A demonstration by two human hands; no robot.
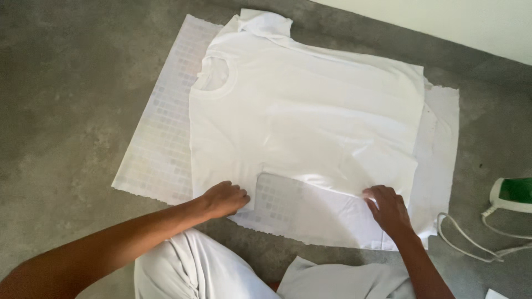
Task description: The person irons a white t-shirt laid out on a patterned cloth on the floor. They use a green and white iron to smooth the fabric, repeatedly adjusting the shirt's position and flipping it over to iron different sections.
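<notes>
Hands work the near edge of a white T-shirt [299, 111] spread on a patterned sheet [160, 149]: left hand [224, 198] curled pinching its sleeve, right hand [389, 209] flat, fingers together on the hem, apparently mid-smoothing.

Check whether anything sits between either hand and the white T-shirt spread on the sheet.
Nothing visible does. The left hand rests on the near sleeve edge of the white T-shirt, and the right hand touches its near hem corner. The iron sits well off to the right.

A home floor used for ironing: bare grey concrete floor [66, 111], pale wall [471, 22] at one o'clock, green-and-white iron [512, 194] at four o'clock.
</notes>
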